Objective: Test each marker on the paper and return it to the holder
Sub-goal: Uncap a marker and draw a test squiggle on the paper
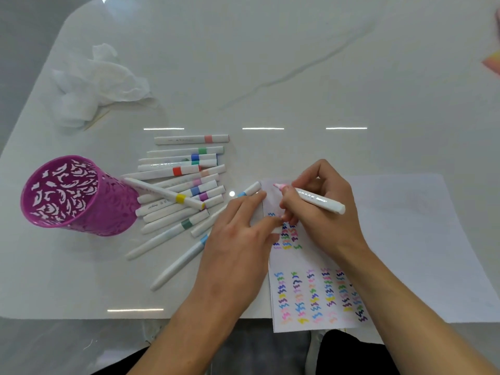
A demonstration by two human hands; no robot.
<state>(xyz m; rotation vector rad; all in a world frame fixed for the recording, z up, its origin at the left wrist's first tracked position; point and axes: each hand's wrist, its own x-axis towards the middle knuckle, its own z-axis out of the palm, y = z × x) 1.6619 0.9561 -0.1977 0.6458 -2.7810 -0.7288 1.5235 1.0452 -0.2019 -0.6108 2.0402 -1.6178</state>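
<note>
My right hand [322,212] grips an uncapped white marker [319,200] with a pink tip that points up and left over the paper [305,261]. That paper carries several columns of coloured squiggles. My left hand [238,236] lies on the paper's left edge, fingers fairly straight; whether it holds the cap I cannot tell. Several capped white markers [184,190] with coloured bands lie in a loose pile left of my hands. One yellow-banded marker [165,193] leans against the purple cut-out holder [73,196], which stands at the left and looks empty.
A crumpled white tissue [100,82] lies at the back left. A larger white sheet [416,239] sits under and to the right of the test paper. The table's front edge runs just below my wrists, and the paper overhangs it.
</note>
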